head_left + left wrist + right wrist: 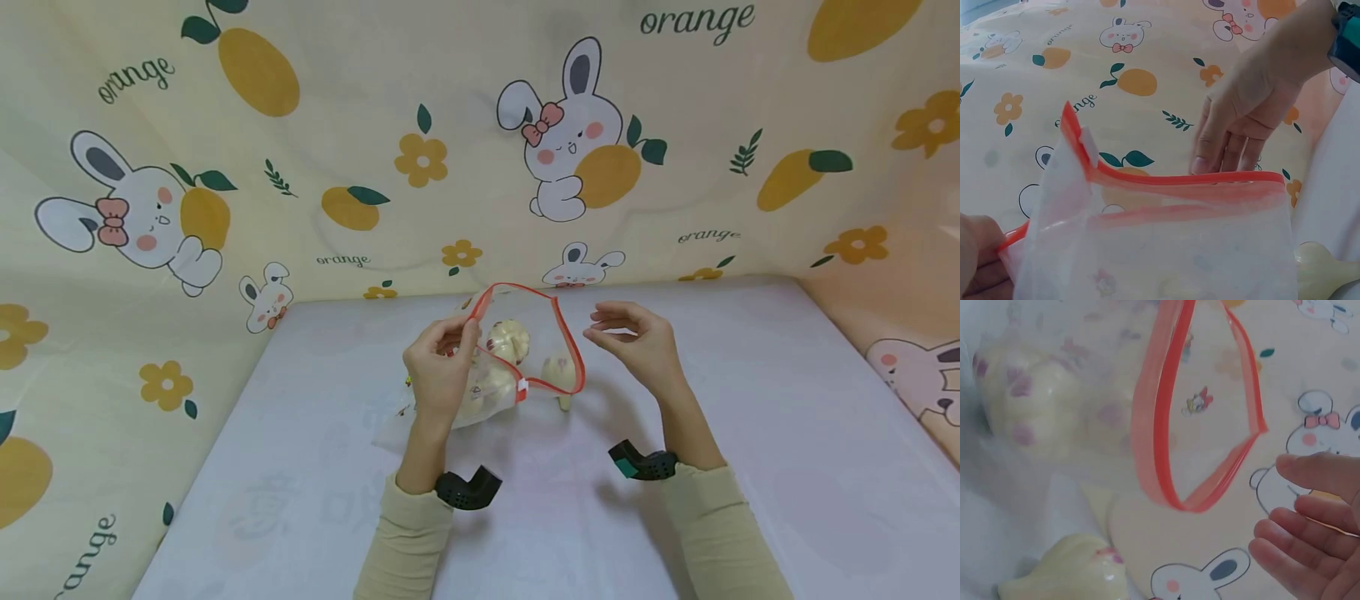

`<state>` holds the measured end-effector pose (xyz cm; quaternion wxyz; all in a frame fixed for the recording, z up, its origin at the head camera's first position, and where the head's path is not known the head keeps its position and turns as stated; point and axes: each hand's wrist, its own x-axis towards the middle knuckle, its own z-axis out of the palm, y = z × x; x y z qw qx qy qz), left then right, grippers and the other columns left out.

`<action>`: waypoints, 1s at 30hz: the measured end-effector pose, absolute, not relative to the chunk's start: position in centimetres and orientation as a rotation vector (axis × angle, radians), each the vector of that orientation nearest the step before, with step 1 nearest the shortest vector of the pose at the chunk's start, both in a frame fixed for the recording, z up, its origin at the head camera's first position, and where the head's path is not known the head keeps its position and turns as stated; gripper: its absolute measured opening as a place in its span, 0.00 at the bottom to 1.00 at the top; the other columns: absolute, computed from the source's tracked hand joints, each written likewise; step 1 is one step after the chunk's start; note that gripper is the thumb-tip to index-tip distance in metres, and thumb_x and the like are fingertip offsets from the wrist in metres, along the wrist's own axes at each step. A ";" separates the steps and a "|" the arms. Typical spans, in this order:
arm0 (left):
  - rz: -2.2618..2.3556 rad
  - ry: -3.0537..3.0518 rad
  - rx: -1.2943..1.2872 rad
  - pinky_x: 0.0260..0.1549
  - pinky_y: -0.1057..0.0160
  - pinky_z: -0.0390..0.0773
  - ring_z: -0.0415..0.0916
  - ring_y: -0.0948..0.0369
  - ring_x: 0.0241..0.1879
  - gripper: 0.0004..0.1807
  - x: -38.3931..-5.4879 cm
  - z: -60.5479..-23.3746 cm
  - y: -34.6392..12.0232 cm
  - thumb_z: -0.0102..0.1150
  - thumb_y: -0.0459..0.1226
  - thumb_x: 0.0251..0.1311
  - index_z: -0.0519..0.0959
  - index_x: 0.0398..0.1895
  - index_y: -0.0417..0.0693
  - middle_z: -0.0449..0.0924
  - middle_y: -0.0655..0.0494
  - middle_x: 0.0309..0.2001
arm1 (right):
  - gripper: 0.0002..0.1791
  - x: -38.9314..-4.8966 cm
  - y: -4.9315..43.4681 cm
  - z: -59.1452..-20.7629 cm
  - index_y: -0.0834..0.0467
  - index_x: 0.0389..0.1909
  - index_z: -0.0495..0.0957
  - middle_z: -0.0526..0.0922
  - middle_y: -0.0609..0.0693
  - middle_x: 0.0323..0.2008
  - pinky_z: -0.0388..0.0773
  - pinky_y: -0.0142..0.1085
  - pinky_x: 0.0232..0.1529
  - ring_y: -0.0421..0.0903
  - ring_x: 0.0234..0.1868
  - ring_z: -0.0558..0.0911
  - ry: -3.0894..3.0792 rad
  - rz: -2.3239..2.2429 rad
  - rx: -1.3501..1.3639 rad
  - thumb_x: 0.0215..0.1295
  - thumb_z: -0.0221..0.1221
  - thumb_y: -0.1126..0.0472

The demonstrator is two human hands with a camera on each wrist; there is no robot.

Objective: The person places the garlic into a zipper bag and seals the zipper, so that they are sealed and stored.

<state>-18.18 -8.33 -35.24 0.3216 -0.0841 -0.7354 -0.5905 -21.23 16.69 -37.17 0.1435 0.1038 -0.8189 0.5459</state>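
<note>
My left hand (440,371) pinches the red-edged rim of a clear zip bag (483,408), holding its mouth spread wide. A white slider (522,386) sits on the rim. Inside the bag lie cream-coloured rounded objects (510,340), with purple spots in the right wrist view; their kind is unclear. A similar pale object (1079,569) lies outside, below the bag, and its narrow end shows past the bag's edge in the left wrist view. My right hand (637,343) is raised to the right of the mouth, fingers loosely bent, apart from the bag and holding nothing.
A pale cloth-covered table (300,500) lies under the bag. Behind it and at both sides hang cream sheets (465,217) printed with rabbits and oranges. Black cameras are strapped to both wrists (468,487).
</note>
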 end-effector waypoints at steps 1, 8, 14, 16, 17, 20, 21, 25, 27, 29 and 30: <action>-1.553 -1.930 -0.218 0.34 0.79 0.80 0.84 0.48 0.30 0.09 -18.2 -35.2 -8.3 0.63 0.32 0.58 0.83 0.36 0.31 0.86 0.37 0.31 | 0.22 -21.3 16.8 -37.3 0.66 0.51 0.78 0.83 0.68 0.45 0.78 0.15 0.39 0.20 0.36 0.78 -2.377 1.575 0.303 0.56 0.67 0.64; -1.566 -1.920 -0.209 0.33 0.79 0.80 0.84 0.49 0.29 0.09 -18.2 -35.3 -8.4 0.64 0.31 0.57 0.83 0.35 0.30 0.86 0.37 0.30 | 0.23 -21.7 17.2 -38.0 0.66 0.53 0.77 0.83 0.67 0.47 0.77 0.14 0.40 0.21 0.36 0.77 -2.472 1.598 0.312 0.59 0.66 0.61; -1.570 -1.916 -0.205 0.32 0.79 0.80 0.84 0.51 0.29 0.09 -18.2 -35.1 -8.3 0.64 0.31 0.57 0.84 0.35 0.31 0.86 0.37 0.30 | 0.24 -22.3 17.4 -38.9 0.66 0.54 0.76 0.83 0.67 0.48 0.76 0.14 0.40 0.21 0.36 0.77 -2.506 1.608 0.292 0.59 0.66 0.60; -1.572 -1.916 -0.205 0.32 0.79 0.80 0.84 0.52 0.29 0.09 -18.1 -35.0 -8.3 0.64 0.32 0.57 0.84 0.35 0.31 0.86 0.37 0.30 | 0.24 -22.6 17.5 -39.2 0.66 0.55 0.75 0.82 0.66 0.49 0.76 0.14 0.40 0.21 0.36 0.76 -2.529 1.607 0.293 0.60 0.65 0.59; -1.574 -1.917 -0.206 0.33 0.79 0.80 0.84 0.52 0.29 0.09 -18.1 -35.1 -8.4 0.64 0.32 0.57 0.84 0.35 0.31 0.86 0.36 0.30 | 0.24 -22.7 17.6 -39.5 0.66 0.55 0.75 0.82 0.66 0.49 0.76 0.14 0.41 0.21 0.36 0.76 -2.540 1.611 0.295 0.60 0.65 0.59; -1.582 -1.915 -0.202 0.33 0.79 0.80 0.84 0.55 0.29 0.09 -18.2 -35.1 -8.4 0.64 0.32 0.57 0.84 0.36 0.31 0.86 0.36 0.30 | 0.25 -23.1 17.8 -40.1 0.66 0.56 0.74 0.81 0.66 0.50 0.76 0.14 0.42 0.21 0.37 0.77 -2.579 1.619 0.314 0.60 0.65 0.59; -1.586 -1.912 -0.202 0.33 0.79 0.80 0.84 0.56 0.29 0.09 -18.2 -35.2 -8.5 0.64 0.32 0.57 0.84 0.36 0.31 0.86 0.36 0.30 | 0.26 -23.2 17.9 -40.3 0.66 0.57 0.74 0.81 0.67 0.51 0.76 0.14 0.42 0.23 0.38 0.78 -2.590 1.625 0.325 0.60 0.65 0.59; -1.596 -1.896 -0.204 0.32 0.79 0.80 0.82 0.65 0.28 0.09 -18.2 -35.3 -8.6 0.64 0.32 0.57 0.84 0.36 0.31 0.86 0.36 0.30 | 0.25 -23.6 18.2 -41.1 0.66 0.58 0.73 0.80 0.67 0.53 0.77 0.15 0.44 0.43 0.47 0.84 -2.632 1.638 0.382 0.61 0.64 0.61; -1.598 -1.887 -0.205 0.31 0.79 0.79 0.81 0.70 0.27 0.09 -18.3 -35.3 -8.6 0.64 0.32 0.57 0.84 0.36 0.31 0.86 0.36 0.30 | 0.25 -23.7 18.3 -41.4 0.67 0.58 0.73 0.80 0.67 0.54 0.76 0.15 0.46 0.54 0.52 0.83 -2.647 1.648 0.418 0.61 0.64 0.62; -1.599 -1.878 -0.203 0.29 0.80 0.78 0.80 0.73 0.27 0.09 -18.3 -35.3 -8.7 0.64 0.32 0.57 0.84 0.36 0.31 0.86 0.35 0.30 | 0.25 -23.8 18.5 -41.7 0.68 0.58 0.73 0.79 0.67 0.56 0.75 0.15 0.47 0.62 0.55 0.80 -2.658 1.658 0.456 0.61 0.64 0.64; -1.603 -1.873 -0.203 0.29 0.80 0.78 0.79 0.74 0.26 0.09 -18.4 -35.3 -8.7 0.64 0.32 0.57 0.84 0.35 0.31 0.86 0.35 0.29 | 0.25 -23.8 18.5 -41.9 0.69 0.58 0.73 0.79 0.68 0.56 0.75 0.15 0.47 0.63 0.56 0.79 -2.662 1.664 0.473 0.60 0.64 0.64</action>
